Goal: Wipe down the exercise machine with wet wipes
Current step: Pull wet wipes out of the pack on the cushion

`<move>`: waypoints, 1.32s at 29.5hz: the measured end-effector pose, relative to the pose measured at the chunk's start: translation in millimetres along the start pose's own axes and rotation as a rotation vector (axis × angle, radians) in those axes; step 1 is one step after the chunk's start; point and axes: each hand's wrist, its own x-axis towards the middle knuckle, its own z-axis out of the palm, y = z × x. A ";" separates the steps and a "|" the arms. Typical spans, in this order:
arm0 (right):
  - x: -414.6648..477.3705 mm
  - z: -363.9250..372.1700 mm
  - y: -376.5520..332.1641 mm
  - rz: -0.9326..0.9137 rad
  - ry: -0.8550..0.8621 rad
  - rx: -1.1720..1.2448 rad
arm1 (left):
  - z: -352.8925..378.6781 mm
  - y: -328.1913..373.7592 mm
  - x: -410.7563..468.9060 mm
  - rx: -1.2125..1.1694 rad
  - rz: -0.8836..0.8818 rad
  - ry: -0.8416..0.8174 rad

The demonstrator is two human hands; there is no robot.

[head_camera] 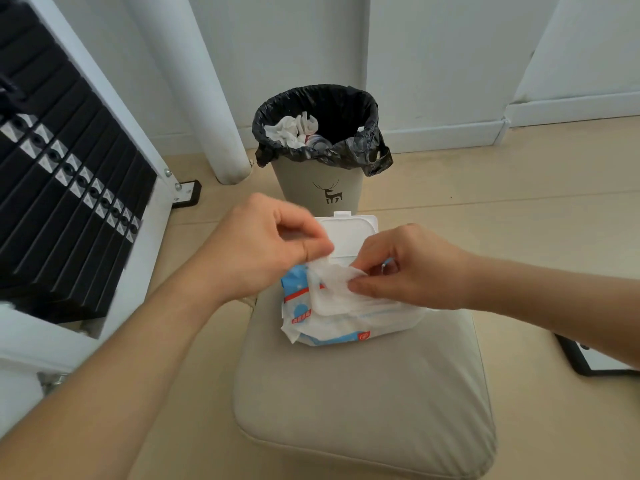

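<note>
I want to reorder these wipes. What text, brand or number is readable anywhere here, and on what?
No text is legible enough to quote.
Wipes pack: white characters on red bands, too blurred to read.
Weight plates: grey stickers, too small to read.
Bin: a deer drawing, no words.

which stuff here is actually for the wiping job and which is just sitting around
For the job:
wet wipe, pinched by left hand and right hand
wipes pack, lid open
weight stack of the machine

Just there:
bin with black liner
padded seat under the pack
white pole
</note>
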 end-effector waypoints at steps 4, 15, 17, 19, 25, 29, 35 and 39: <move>3.6 4.9 -2.9 -0.135 -0.024 -0.214 | -2.9 17.7 9.4 -0.277 0.220 0.117; 8.3 1.0 -7.5 -0.070 -0.062 -0.341 | -8.6 7.0 7.8 -0.045 0.148 0.128; 7.6 2.2 -7.4 -0.070 -0.065 -0.345 | -10.9 -2.1 -2.2 0.400 0.057 -0.090; 7.8 1.8 -9.2 -0.056 -0.068 -0.357 | -15.3 2.3 -11.4 0.585 0.007 -0.278; 11.5 10.8 -17.5 -0.083 -0.094 -0.401 | -14.7 37.7 -27.7 1.029 0.199 -0.260; 6.4 12.7 -22.0 -0.114 -0.080 -0.515 | -15.9 26.3 -31.2 1.227 0.241 -0.374; 14.1 18.9 -36.1 -0.051 -0.124 -0.607 | -25.0 19.8 -21.2 1.077 0.365 -0.294; 18.3 21.9 -36.9 -0.028 -0.151 -0.611 | -38.4 39.1 -11.8 0.646 0.499 0.022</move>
